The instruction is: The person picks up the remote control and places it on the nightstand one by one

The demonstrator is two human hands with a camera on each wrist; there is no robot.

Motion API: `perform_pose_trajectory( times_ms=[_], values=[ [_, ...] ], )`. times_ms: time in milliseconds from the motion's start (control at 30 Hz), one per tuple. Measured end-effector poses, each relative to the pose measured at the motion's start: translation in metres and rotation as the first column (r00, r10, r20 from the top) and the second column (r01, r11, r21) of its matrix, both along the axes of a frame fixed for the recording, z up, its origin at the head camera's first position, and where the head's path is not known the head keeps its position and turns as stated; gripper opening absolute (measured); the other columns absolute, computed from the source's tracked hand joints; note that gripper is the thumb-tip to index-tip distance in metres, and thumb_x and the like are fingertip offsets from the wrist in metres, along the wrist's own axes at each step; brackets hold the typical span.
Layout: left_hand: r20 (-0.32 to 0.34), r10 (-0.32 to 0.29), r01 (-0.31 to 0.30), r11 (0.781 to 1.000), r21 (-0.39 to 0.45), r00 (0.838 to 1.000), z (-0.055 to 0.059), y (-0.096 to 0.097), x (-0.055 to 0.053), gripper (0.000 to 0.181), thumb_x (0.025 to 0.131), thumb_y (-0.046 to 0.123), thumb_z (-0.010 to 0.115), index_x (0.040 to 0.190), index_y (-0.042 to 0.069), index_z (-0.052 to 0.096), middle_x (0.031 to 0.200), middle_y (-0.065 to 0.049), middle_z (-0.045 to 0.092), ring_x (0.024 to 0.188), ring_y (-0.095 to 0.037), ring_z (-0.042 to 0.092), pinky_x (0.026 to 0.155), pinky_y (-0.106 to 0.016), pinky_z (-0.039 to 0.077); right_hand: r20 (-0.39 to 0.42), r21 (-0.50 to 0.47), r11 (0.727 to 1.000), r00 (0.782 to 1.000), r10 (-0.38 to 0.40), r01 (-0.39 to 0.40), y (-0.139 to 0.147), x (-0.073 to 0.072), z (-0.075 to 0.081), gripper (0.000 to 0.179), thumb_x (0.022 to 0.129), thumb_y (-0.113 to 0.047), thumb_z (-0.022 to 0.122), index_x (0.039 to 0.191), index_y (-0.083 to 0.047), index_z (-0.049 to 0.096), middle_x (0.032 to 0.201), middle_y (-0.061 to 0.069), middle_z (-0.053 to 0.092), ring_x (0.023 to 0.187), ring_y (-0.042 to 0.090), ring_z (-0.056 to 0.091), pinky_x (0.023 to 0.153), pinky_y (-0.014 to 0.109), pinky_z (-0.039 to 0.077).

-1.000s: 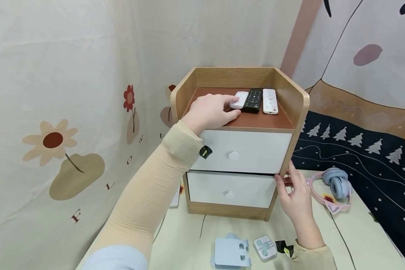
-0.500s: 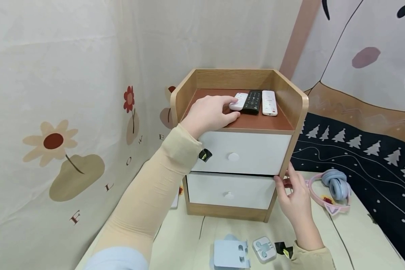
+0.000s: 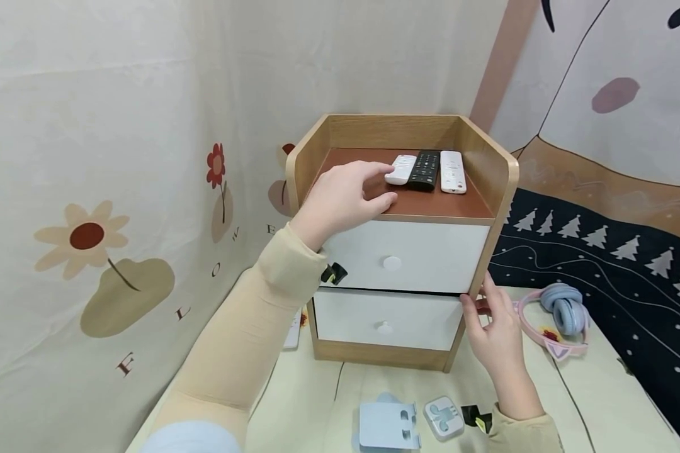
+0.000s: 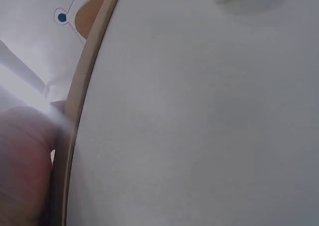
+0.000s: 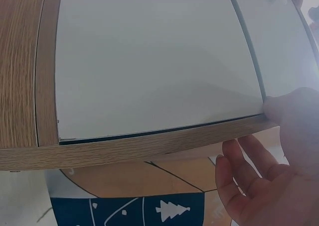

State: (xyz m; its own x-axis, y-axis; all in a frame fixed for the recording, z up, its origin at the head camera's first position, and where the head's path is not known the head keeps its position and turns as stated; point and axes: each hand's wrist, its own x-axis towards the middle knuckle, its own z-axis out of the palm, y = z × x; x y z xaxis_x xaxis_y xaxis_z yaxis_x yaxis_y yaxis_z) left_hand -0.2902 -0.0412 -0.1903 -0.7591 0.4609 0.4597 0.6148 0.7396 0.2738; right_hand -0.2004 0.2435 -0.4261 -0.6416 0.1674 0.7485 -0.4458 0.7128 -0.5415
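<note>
In the head view, my left hand (image 3: 342, 198) is over the top shelf of a small wooden drawer cabinet (image 3: 382, 357). Its fingers and thumb are spread apart with nothing between them. The index fingertip is right at the left end of a short white remote (image 3: 401, 170); whether they touch I cannot tell. A black remote (image 3: 424, 170) and a longer white remote (image 3: 453, 172) lie beside it in a row. My right hand (image 3: 497, 330) holds the cabinet's right front edge, thumb on the front and fingers along the side, as the right wrist view also shows.
Two white drawers with round knobs (image 3: 392, 263) are closed. On the table in front lie a light blue holder (image 3: 386, 426) and boxed earphones (image 3: 444, 418). Cat-ear headphones (image 3: 566, 311) rest to the right. A white object (image 3: 292, 333) shows at the cabinet's left.
My left hand has drawn back slightly to the left and down from the short white remote, its wrist lowering. The remotes stay in place, and the right hand keeps its hold.
</note>
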Motion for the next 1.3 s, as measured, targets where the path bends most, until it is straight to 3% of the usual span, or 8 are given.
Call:
perform_pose_trajectory(
  times_ms=[133, 267, 367, 500, 667, 1067, 1167, 1300],
  values=[
    [-0.083, 0.036, -0.033, 0.999, 0.038, 0.996, -0.009, -0.003, 0.01, 0.046, 0.107, 0.043, 0.067, 0.15, 0.026, 0.068, 0.15, 0.006, 0.07, 0.104, -0.012, 0.074, 0.1, -0.038, 0.055, -0.002, 0.0, 1.0, 1.0, 0.003, -0.003, 0.0, 0.0, 0.0, 0.072, 0.098, 0.0, 0.077, 0.165, -0.006, 0.05, 0.114, 0.022, 0.069, 0.098, -0.013, 0.053, 0.09, -0.006, 0.04],
    [-0.222, 0.037, -0.01, 0.993, 0.121, 0.974, -0.022, -0.006, 0.018, 0.04, 0.107, 0.035, 0.065, 0.144, 0.022, 0.073, 0.147, 0.001, 0.073, 0.112, -0.016, 0.074, 0.094, -0.039, 0.058, 0.001, 0.0, 1.0, 1.0, -0.005, 0.005, 0.001, 0.001, 0.0, 0.071, 0.098, 0.0, 0.077, 0.164, -0.005, 0.05, 0.113, 0.02, 0.069, 0.097, -0.01, 0.055, 0.09, -0.006, 0.04],
    [-0.377, 0.025, 0.052, 0.979, 0.195, 0.926, -0.035, -0.011, 0.02, 0.034, 0.105, 0.027, 0.068, 0.136, 0.017, 0.078, 0.141, -0.004, 0.076, 0.112, -0.023, 0.074, 0.088, -0.04, 0.06, 0.007, 0.005, 1.0, 1.0, -0.013, 0.013, 0.001, 0.001, -0.001, 0.071, 0.098, -0.001, 0.078, 0.164, -0.004, 0.05, 0.113, 0.019, 0.069, 0.095, -0.003, 0.06, 0.089, -0.007, 0.04],
    [-0.557, 0.018, 0.152, 0.954, 0.257, 0.83, -0.05, -0.019, 0.019, 0.028, 0.101, 0.016, 0.073, 0.127, 0.011, 0.082, 0.134, -0.009, 0.079, 0.108, -0.03, 0.074, 0.09, -0.041, 0.06, 0.008, 0.016, 1.0, 1.0, -0.014, 0.014, 0.0, 0.0, -0.001, 0.072, 0.098, -0.001, 0.078, 0.164, -0.005, 0.05, 0.112, 0.019, 0.069, 0.093, 0.012, 0.065, 0.09, -0.007, 0.039],
    [-0.651, -0.032, 0.268, 0.926, 0.267, 0.759, -0.062, -0.027, 0.024, 0.03, 0.097, 0.009, 0.076, 0.126, 0.005, 0.08, 0.132, -0.016, 0.078, 0.115, -0.034, 0.073, 0.1, -0.046, 0.057, -0.003, 0.016, 1.0, 1.0, -0.015, 0.015, 0.001, -0.002, -0.002, 0.071, 0.098, -0.001, 0.078, 0.163, -0.004, 0.05, 0.112, 0.019, 0.069, 0.094, 0.002, 0.062, 0.09, -0.006, 0.039],
    [-0.708, -0.005, 0.398, 0.83, 0.391, 0.706, -0.091, -0.049, 0.052, 0.038, 0.088, 0.0, 0.08, 0.126, 0.001, 0.079, 0.128, -0.02, 0.078, 0.114, -0.043, 0.07, 0.101, -0.047, 0.053, -0.012, 0.004, 1.0, 1.0, -0.01, 0.01, 0.0, -0.002, 0.0, 0.073, 0.098, 0.0, 0.076, 0.165, -0.006, 0.049, 0.113, 0.02, 0.069, 0.099, -0.016, 0.051, 0.09, -0.006, 0.04],
    [-0.706, 0.031, 0.395, 0.811, 0.432, 0.707, -0.107, -0.058, 0.052, 0.037, 0.089, 0.0, 0.079, 0.126, -0.001, 0.078, 0.125, -0.021, 0.078, 0.111, -0.043, 0.068, 0.099, -0.042, 0.052, -0.014, 0.003, 1.0, 1.0, -0.007, 0.007, 0.0, -0.001, 0.0, 0.073, 0.098, 0.001, 0.076, 0.165, -0.006, 0.048, 0.114, 0.021, 0.069, 0.1, -0.02, 0.047, 0.09, -0.006, 0.04],
    [-0.678, 0.071, 0.387, 0.776, 0.498, 0.731, -0.129, -0.071, 0.048, 0.038, 0.092, 0.003, 0.076, 0.129, -0.005, 0.074, 0.123, -0.024, 0.075, 0.111, -0.044, 0.066, 0.103, -0.031, 0.052, -0.029, 0.01, 1.0, 1.0, -0.007, 0.007, -0.001, -0.002, -0.001, 0.073, 0.097, 0.002, 0.077, 0.164, -0.005, 0.049, 0.112, 0.021, 0.069, 0.099, -0.017, 0.049, 0.09, -0.006, 0.04]
  ],
)
